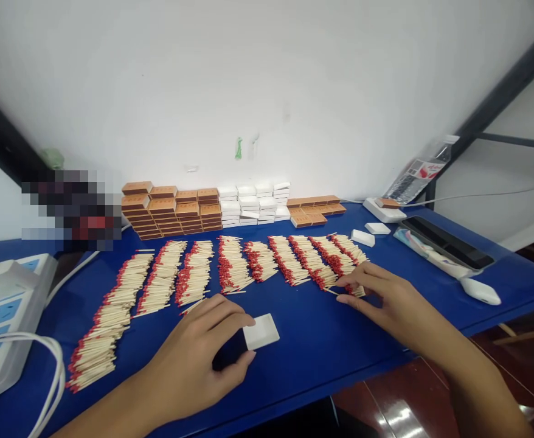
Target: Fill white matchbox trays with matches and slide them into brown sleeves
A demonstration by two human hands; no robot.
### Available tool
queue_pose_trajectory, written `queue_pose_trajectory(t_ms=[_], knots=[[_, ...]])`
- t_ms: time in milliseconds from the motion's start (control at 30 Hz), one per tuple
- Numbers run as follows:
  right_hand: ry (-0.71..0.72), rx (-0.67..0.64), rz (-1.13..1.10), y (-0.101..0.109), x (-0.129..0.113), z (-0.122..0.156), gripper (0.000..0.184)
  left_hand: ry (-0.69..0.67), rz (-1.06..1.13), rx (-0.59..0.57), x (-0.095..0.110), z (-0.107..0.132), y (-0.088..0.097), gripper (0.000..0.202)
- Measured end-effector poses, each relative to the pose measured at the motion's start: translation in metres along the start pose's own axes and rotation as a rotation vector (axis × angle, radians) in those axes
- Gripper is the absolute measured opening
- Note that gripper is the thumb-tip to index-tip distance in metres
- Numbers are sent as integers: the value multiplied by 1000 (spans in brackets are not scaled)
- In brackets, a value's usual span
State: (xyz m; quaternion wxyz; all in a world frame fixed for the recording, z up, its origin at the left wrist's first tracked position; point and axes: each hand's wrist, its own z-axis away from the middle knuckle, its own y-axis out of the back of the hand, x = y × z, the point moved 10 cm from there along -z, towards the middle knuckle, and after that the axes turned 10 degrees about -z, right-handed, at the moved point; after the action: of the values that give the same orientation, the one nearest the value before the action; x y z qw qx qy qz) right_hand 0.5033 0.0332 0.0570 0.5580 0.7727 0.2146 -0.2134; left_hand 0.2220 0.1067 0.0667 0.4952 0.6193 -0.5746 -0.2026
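My left hand (pixel 207 350) curves around the near end of a small white matchbox tray (pixel 262 331), thumb and index finger at its two left corners. The tray lies on the blue table, its hollow side up, and I see nothing in it. My right hand (pixel 388 295) is at the rightmost rows of red-headed matches (pixel 326 258), thumb and fingertips apart. Its fingertips are beside a loose match (pixel 331 291) at the row's near end; whether they touch it I cannot tell. More rows of matches (pixel 160 280) spread leftward.
Brown matchboxes (pixel 171 210) and white trays (pixel 255 204) stand stacked along the wall, with more brown boxes (pixel 312 210) beside them. A phone (pixel 447 242), a white charging case (pixel 480 291) and a bottle (pixel 424 170) are at right. A power strip (pixel 16 322) with cables is at left.
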Motion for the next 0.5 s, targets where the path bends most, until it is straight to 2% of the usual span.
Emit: queue_pose_trajectory(t_ms=[200,500], knots=[[46,-56,34,-3,3,-10,36,-7,-8,7,2,0,3,29],[37,-75,32,-12,-2,-8,28,0,-4,-2,1,-1,2,30]])
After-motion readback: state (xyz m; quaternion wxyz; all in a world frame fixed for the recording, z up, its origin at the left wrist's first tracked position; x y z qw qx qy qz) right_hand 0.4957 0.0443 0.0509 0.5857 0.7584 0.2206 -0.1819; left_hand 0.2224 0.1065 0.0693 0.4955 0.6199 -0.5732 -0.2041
